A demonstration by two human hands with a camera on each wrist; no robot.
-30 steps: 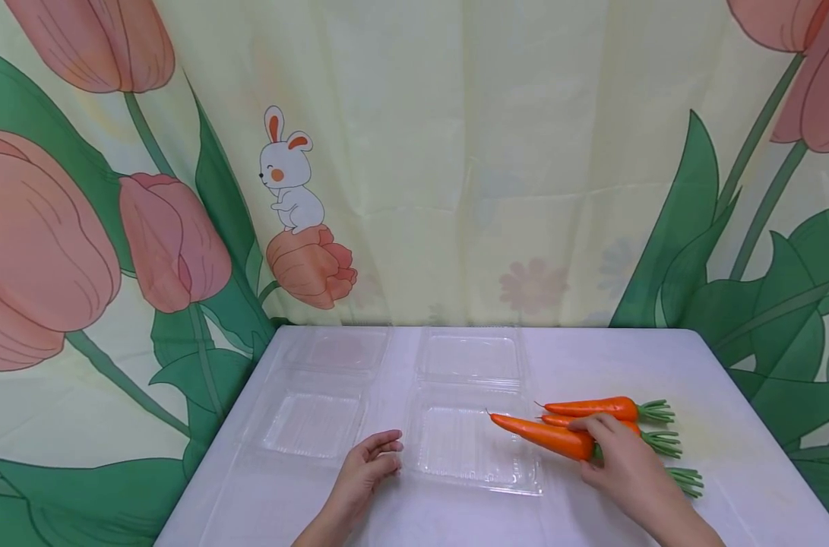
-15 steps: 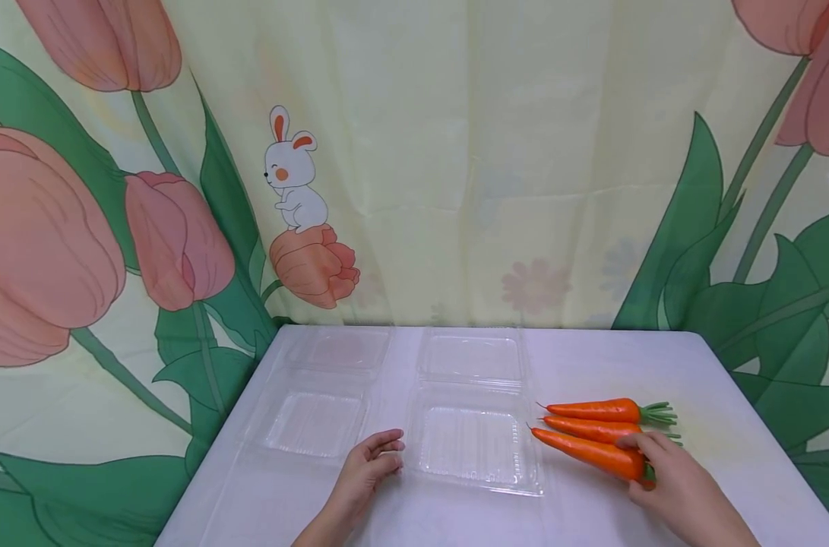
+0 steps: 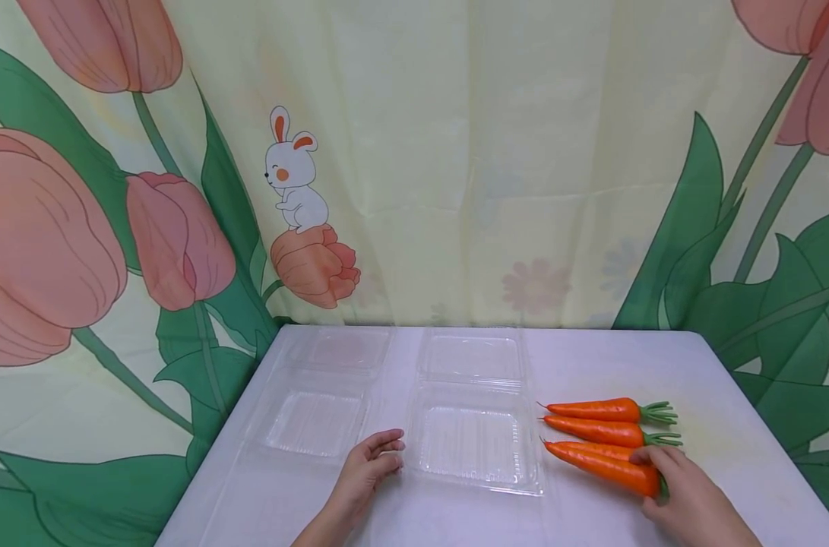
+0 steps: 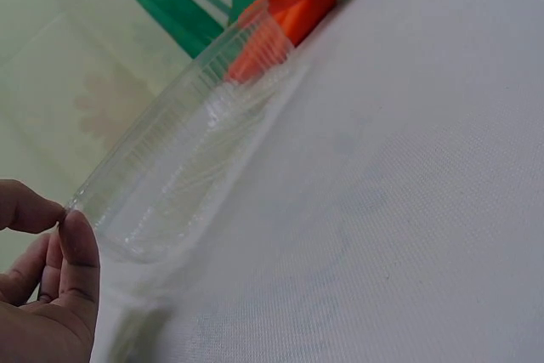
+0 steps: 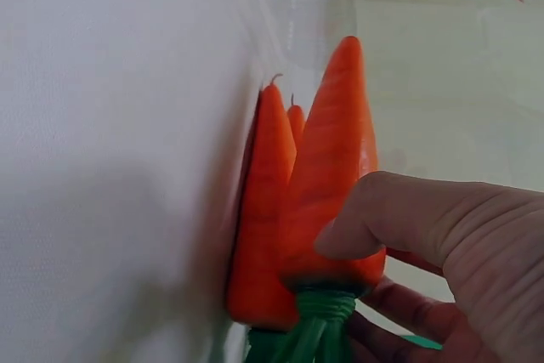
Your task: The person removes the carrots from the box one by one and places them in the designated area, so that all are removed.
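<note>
My right hand [image 3: 691,494] grips an orange carrot [image 3: 609,469] near its thick green-topped end, thumb on one side and fingers on the other. Seen from the right wrist, this carrot [image 5: 331,159] stands in front of another carrot [image 5: 262,218], which it partly covers. Two more carrots [image 3: 588,411] lie just beyond, tips to the left. My left hand [image 3: 362,475] is at the left edge of a clear plastic container [image 3: 472,486] lying with its lid back. In the left wrist view, thumb and finger pinch that container's rim [image 4: 76,201].
A second clear container [image 3: 311,448], also with its lid laid back, lies to the left on the white table [image 3: 619,357]. Behind the table hangs a curtain [image 3: 414,152] printed with tulips and a rabbit.
My right hand has carried the carrot right and toward me, from over the right container's edge to beside the other carrots. The left hand stays in place.
</note>
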